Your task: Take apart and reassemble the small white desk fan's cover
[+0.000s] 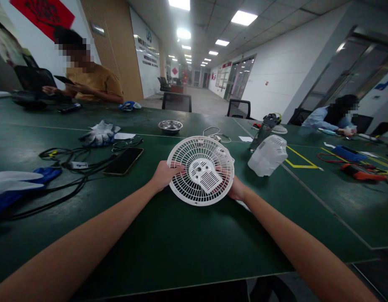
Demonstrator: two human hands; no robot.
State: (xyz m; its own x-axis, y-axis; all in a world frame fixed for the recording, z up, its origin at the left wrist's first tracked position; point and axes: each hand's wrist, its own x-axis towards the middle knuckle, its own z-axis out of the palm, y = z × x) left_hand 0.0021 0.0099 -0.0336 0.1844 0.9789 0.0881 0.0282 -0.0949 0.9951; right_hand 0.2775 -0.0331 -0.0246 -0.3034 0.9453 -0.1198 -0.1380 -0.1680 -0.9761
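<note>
Plainly, our left hand [164, 174] is closed on one rim of the white fan grille [200, 171], thumb over its slats, and our right hand [236, 189] grips the opposite rim, fingers partly hidden behind. The grille tilts between both hands. Beyond the right hand, a white housing [268, 156] sits apart on the surface [187, 243]; we judge these parts separate, but cannot tell how much work remains.

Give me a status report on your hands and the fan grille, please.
Left hand grips left rim of white fan grille. Right hand holding its right side, partly hidden. Grille tilted over green table. White plastic housing to its right, not touching.
</note>
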